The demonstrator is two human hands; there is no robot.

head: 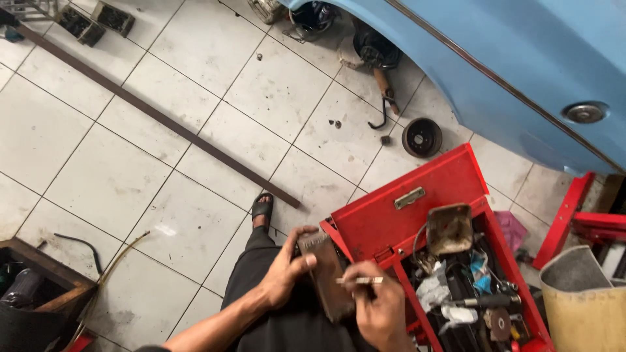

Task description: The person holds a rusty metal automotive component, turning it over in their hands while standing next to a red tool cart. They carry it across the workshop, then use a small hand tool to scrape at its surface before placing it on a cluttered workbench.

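So, biggest thing in view is the blue car body (495,72) up top right, over a white tiled floor (111,176) with a long dark metal bar (163,117) lying diagonally across it. Next down is the open red toolbox (398,218), crammed with tools and rags, sitting just right of the person's knee.

Then the bit that matters: the dark flat block (327,277) over the lap. Its long axis runs roughly away from the body, far end tipped slightly left. The left hand (287,267) is wrapped around its upper left edge, thumb across the face, so that's a firm closed hold. The right hand (378,306) sits at the block's right side, fingers pinched shut on a thin pale stick (360,281), which lies crosswise to the block with its tip resting on the face about midway along.
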